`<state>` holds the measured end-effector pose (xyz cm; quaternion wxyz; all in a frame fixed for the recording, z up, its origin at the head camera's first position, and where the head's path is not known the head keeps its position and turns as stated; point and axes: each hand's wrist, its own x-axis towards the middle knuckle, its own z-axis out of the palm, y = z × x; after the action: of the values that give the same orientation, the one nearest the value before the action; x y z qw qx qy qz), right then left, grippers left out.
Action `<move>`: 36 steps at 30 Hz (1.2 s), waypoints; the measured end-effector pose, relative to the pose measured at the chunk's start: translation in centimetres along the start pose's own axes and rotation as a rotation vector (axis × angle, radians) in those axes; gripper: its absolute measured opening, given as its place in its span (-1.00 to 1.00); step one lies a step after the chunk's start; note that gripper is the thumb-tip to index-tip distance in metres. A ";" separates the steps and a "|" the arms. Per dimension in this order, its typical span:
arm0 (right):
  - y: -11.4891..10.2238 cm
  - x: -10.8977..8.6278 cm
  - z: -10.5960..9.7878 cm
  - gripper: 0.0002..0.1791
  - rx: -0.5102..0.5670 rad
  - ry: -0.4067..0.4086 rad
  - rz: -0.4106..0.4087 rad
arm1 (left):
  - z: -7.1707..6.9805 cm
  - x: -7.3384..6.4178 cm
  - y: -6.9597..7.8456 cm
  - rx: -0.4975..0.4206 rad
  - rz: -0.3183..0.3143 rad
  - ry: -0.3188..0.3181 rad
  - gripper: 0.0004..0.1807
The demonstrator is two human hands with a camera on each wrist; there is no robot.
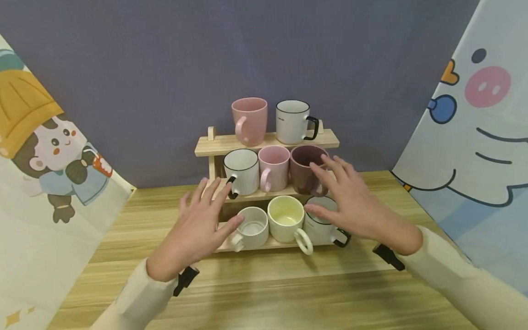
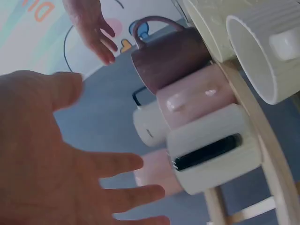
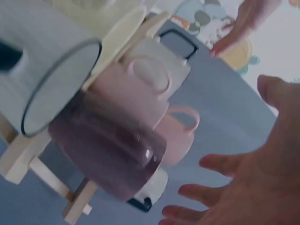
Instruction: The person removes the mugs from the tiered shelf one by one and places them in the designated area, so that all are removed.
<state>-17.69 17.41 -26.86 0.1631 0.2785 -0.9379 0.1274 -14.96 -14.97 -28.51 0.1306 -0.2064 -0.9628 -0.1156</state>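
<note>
Pale wood makes up the three-tier shelf (image 1: 214, 145) at the centre of the frame, its steps perhaps staggered so the upper mugs clear the lower ones. Every mouth faces up and every handle points sideways or frontward, probably for easy taking. Left of centre, the left grip (image 1: 198, 231) is empty, fingers spread, near the ribbed cup (image 1: 255, 236) and the black-handled mug (image 1: 245, 176). Right of centre, the right grip (image 1: 354, 206) also holds nothing, fingers apart, before the plum mug (image 1: 303, 176) on the middle tier. Between the grips, lower centre, sits the yellow mug (image 1: 282, 229), its handle jutting past the shelf edge, seemingly for want of depth.
</note>
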 end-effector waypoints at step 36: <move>7.2 21.5 -3.8 0.02 0.156 -0.201 0.294 | 6.8 3.8 -12.6 -0.330 -0.224 -0.024 -0.47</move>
<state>-37.93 14.14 -16.36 0.0262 0.1615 -0.9674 0.1935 -25.05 -22.91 -35.90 0.0699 -0.1180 -0.9492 -0.2832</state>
